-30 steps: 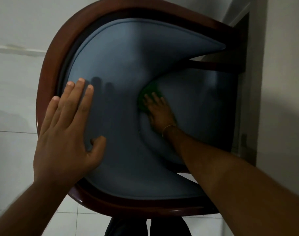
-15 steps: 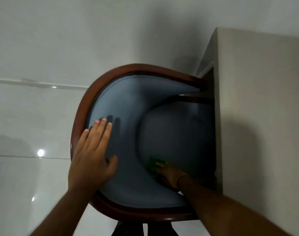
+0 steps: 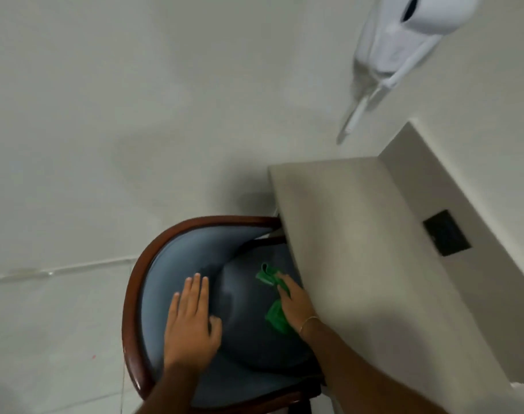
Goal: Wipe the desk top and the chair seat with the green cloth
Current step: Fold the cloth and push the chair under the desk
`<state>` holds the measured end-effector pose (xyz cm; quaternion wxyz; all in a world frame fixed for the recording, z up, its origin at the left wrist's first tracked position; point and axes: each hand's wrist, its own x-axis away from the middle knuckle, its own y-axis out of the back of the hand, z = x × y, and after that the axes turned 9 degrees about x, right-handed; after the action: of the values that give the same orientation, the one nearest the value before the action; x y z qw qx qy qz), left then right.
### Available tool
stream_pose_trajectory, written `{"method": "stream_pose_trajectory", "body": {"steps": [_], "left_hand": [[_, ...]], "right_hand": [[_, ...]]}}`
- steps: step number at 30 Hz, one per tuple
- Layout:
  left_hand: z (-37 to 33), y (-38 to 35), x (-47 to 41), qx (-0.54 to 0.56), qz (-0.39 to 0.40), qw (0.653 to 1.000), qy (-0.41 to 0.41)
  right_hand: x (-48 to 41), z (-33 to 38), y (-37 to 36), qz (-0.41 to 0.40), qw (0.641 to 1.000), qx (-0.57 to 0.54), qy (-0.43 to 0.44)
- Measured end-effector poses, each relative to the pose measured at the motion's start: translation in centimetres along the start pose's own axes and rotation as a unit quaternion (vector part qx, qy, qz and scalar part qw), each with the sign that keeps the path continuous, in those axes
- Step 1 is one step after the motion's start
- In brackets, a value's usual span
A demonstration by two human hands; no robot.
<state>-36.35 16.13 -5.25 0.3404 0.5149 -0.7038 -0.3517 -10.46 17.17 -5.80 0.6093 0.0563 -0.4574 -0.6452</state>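
The chair has a dark blue seat [image 3: 249, 339] and a blue padded back [image 3: 177, 264] rimmed in curved red-brown wood [image 3: 132, 282]. My right hand [image 3: 295, 303] holds the green cloth [image 3: 274, 319] over the seat, near the desk edge; part of the cloth sticks out past my fingertips and part hangs below my palm. My left hand [image 3: 190, 321] lies flat with fingers together on the padded back. The beige desk top [image 3: 359, 249] runs along the right, with the chair pushed partly under it.
A black socket plate [image 3: 447, 233] sits in the raised ledge behind the desk. A white appliance with a thin white stem [image 3: 389, 46] is blurred at the upper right. Pale floor tiles [image 3: 75, 174] surround the chair on the left.
The view has pulled back and up, so the chair looks smaller and the desk top shows. My right hand has moved with the cloth from the seat's left side toward the desk edge.
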Motion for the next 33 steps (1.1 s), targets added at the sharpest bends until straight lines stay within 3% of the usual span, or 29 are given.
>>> {"method": "stream_pose_trajectory", "body": {"steps": [3, 10, 14, 18, 21, 28, 33], "left_hand": [[-6.7, 1.9, -2.8, -0.013, -0.026, 0.998, -0.06], [-25.5, 7.3, -8.5, -0.017, -0.086, 0.983, -0.162], [-34.9, 8.4, -8.5, -0.017, -0.111, 0.972, -0.204], [-40.2, 6.0, -6.8, -0.04, -0.1, 0.968, -0.226], [-42.6, 2.4, -4.7, -0.036, -0.071, 0.964, -0.253], [-43.4, -9.0, 1.2, -0.066, 0.063, 0.946, -0.312], [-43.4, -16.0, 5.6, -0.098, 0.176, 0.908, -0.367]], "right_hand": [[0.4, 2.6, 6.2, -0.126, 0.988, -0.023, 0.085], [4.1, 4.9, 23.2, -0.315, 0.928, -0.03, 0.198], [6.9, 3.7, 31.4, -0.382, 0.893, -0.035, 0.235], [8.8, 0.0, 35.7, -0.396, 0.887, -0.063, 0.231], [10.4, -4.5, 36.2, -0.394, 0.893, -0.115, 0.185], [16.5, -18.1, 29.2, -0.372, 0.896, -0.239, -0.033], [24.5, -29.1, 21.8, -0.403, 0.841, -0.312, -0.184]]}}
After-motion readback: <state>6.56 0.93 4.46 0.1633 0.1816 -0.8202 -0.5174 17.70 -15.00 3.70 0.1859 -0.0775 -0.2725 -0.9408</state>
